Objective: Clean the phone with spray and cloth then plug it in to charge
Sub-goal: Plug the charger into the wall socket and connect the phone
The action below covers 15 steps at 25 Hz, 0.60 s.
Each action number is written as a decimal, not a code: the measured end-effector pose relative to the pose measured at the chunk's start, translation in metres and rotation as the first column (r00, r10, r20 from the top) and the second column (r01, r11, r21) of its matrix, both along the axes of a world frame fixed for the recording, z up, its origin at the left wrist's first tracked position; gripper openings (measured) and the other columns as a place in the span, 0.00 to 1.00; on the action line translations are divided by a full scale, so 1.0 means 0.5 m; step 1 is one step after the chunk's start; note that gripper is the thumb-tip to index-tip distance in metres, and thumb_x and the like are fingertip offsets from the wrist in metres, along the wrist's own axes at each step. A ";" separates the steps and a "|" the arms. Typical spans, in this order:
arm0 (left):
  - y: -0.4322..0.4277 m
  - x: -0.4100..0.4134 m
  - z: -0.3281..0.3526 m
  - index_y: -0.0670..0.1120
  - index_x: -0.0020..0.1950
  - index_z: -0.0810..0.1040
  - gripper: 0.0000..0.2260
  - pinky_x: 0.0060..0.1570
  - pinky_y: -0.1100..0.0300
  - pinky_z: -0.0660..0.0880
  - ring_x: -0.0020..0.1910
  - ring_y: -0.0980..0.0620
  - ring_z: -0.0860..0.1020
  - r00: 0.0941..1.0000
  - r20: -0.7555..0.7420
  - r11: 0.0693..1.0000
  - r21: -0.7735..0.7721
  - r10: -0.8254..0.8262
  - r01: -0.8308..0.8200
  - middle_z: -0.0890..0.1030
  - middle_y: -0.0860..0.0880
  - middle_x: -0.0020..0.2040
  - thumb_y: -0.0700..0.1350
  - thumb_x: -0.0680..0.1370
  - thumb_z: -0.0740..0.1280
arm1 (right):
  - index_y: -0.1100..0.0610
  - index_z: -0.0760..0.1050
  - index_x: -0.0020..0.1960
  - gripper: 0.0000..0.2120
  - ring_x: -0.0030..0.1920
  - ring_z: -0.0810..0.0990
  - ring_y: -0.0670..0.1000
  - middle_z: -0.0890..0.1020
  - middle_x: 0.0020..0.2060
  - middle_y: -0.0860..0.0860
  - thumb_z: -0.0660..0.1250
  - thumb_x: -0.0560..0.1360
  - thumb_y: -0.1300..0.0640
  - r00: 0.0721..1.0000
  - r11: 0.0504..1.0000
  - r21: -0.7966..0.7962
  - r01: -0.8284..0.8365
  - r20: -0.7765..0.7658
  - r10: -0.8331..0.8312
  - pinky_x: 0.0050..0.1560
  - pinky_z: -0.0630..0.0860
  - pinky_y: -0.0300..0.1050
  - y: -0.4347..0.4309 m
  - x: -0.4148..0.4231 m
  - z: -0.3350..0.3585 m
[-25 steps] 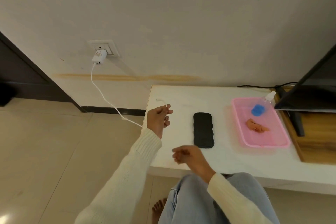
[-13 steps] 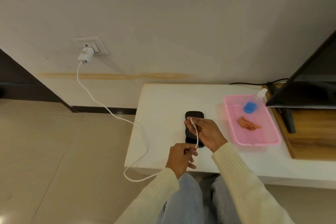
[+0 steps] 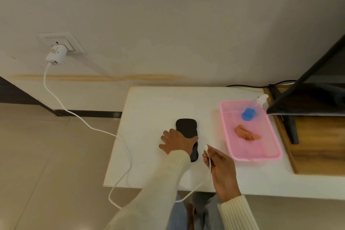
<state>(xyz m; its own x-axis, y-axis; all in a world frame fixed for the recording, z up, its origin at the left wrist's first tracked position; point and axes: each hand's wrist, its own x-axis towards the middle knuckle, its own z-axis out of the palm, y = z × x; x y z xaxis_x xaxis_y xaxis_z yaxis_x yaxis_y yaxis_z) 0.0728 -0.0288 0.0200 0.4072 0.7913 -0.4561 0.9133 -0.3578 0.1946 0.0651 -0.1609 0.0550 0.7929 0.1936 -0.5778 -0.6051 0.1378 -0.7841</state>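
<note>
The black phone [image 3: 186,127] lies on the white table [image 3: 149,108], its near half covered by my left hand [image 3: 175,141], which grips its sides. Just right of the phone, my right hand [image 3: 222,170] pinches the white charging cable [image 3: 89,127] near its plug end [image 3: 205,144], which points up and away from me. The cable runs off the table's front edge, loops over the floor and rises to a white charger [image 3: 55,56] in the wall socket. The spray bottle [image 3: 252,109] and orange cloth [image 3: 246,133] lie in a pink tray [image 3: 255,158].
A dark screen on a stand [image 3: 308,89] stands on a wooden board [image 3: 321,145] at the right, close behind the tray. A black cord [image 3: 248,86] runs along the wall. My knees in jeans [image 3: 186,211] are under the table's front edge.
The cable's plug end passed from my left hand to my right hand. My left hand went onto the phone and took hold of it. My head has tilted down and closer.
</note>
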 end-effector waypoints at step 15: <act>-0.020 0.045 -0.013 0.41 0.62 0.61 0.43 0.50 0.52 0.70 0.58 0.47 0.67 0.979 -0.051 0.971 -0.131 0.196 -0.202 0.65 0.44 0.59 0.59 0.58 0.79 | 0.63 0.78 0.55 0.10 0.37 0.81 0.52 0.82 0.46 0.61 0.64 0.76 0.60 0.999 0.997 -0.061 0.045 -0.003 -0.045 0.36 0.79 0.35 -0.016 -0.006 -0.029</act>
